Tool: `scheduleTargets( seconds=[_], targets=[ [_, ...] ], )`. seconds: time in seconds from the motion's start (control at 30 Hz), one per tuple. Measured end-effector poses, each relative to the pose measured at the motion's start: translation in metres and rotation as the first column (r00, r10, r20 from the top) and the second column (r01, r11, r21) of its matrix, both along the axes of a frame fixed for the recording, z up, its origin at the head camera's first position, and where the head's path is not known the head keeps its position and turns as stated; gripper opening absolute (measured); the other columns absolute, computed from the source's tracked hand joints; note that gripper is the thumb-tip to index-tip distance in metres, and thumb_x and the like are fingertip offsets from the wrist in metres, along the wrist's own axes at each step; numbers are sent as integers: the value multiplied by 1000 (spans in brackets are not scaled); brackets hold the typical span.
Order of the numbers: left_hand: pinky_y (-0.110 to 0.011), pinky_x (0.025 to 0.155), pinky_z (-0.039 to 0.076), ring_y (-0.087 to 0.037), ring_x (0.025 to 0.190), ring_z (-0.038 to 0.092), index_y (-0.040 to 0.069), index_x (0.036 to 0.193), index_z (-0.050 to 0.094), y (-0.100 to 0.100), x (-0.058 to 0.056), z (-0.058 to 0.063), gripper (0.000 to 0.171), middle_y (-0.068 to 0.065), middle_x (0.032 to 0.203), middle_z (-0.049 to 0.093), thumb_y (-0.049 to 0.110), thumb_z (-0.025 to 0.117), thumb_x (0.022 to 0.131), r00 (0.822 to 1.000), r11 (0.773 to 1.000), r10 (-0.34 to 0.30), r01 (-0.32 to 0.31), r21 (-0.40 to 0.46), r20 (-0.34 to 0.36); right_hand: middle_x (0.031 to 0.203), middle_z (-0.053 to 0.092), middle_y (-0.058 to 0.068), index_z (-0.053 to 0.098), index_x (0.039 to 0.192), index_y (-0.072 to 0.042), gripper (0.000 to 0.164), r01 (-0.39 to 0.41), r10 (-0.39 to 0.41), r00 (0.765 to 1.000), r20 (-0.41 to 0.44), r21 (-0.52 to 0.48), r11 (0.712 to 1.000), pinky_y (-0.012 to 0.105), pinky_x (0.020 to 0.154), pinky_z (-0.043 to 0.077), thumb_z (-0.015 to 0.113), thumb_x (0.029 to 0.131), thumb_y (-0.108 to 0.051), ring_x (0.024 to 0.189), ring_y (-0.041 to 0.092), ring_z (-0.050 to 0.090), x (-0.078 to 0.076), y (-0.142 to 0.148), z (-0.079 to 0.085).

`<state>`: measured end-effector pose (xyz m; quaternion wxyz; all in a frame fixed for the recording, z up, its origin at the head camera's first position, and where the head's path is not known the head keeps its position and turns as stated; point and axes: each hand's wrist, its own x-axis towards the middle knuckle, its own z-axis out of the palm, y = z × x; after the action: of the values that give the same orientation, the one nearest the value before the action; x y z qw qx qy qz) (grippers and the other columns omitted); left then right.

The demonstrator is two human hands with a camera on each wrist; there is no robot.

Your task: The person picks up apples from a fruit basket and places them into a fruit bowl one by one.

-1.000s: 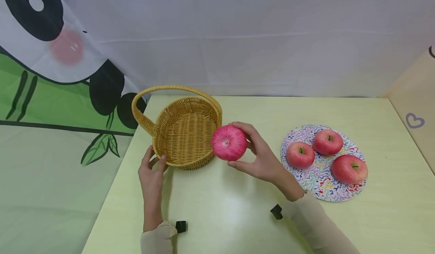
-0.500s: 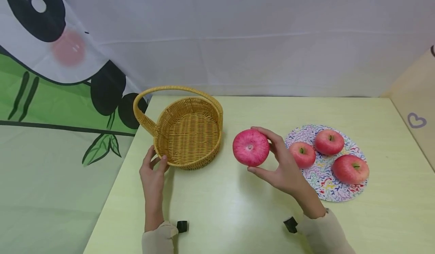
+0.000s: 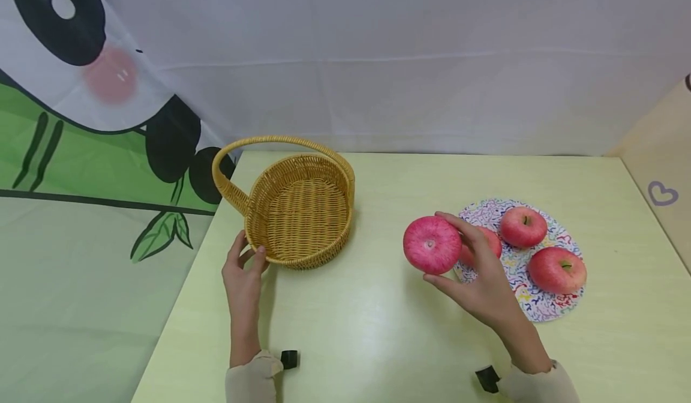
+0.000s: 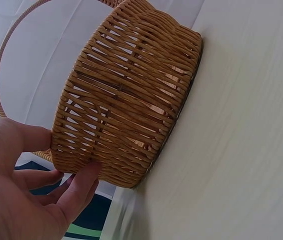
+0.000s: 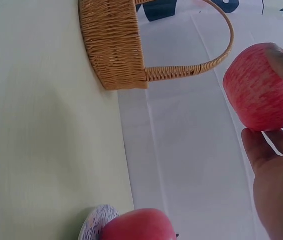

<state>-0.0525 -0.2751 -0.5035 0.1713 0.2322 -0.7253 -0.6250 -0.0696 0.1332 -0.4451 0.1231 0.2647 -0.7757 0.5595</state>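
My right hand (image 3: 488,289) holds a pink-red apple (image 3: 432,244) between thumb and fingers, its base end turned up toward the head camera. In the right wrist view the apple (image 5: 262,89) is up off the table. My left hand (image 3: 244,283) grips the near left rim of a woven wicker basket (image 3: 308,220), thumb on one side of the rim and fingers on the other, as the left wrist view of the basket wall (image 4: 116,100) shows. Nothing lies inside the basket. Three red apples (image 3: 522,227) sit on a patterned round plate (image 3: 540,309); the held apple and hand partly cover one of them.
The pale table (image 3: 351,331) runs back to a white cloth (image 3: 378,91). A printed green and white cloth (image 3: 81,241) hangs at the left, and a beige panel (image 3: 661,169) stands at the right. The basket's tall handle (image 3: 281,139) arches over its back side.
My right hand has carried the apple from beside the basket's right rim rightward and nearer to me, up to the plate's left edge. The left hand and basket have stayed nearly still.
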Motion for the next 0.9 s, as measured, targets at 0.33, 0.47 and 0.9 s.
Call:
scheduleTargets(
  seconds=[0.33,0.47,0.9],
  targets=[
    [-11,83,60,-16,124,53,22,160,43,0,0,0,61,-6,152,51,14,64,103,1000,1000,2,-2,5,-4,152,51,12,42,155,-2,110,92,-93,996,-9,-43,995,9,104,51,90,59,20,136,12,51,13,17,-12],
    [-11,84,60,-14,124,53,24,160,44,0,-1,0,61,-5,153,50,13,64,103,1000,1000,-4,4,7,2,153,49,18,41,155,1,112,128,-129,992,-12,-61,990,9,105,50,89,56,23,138,17,49,19,25,-18],
    [-11,84,60,-16,126,52,24,161,41,-1,-2,-2,62,-5,154,49,15,64,104,1000,1000,-6,6,6,13,151,44,27,35,156,6,115,208,-208,978,11,-102,973,10,104,51,83,55,31,140,21,46,34,46,-35]
  ],
)
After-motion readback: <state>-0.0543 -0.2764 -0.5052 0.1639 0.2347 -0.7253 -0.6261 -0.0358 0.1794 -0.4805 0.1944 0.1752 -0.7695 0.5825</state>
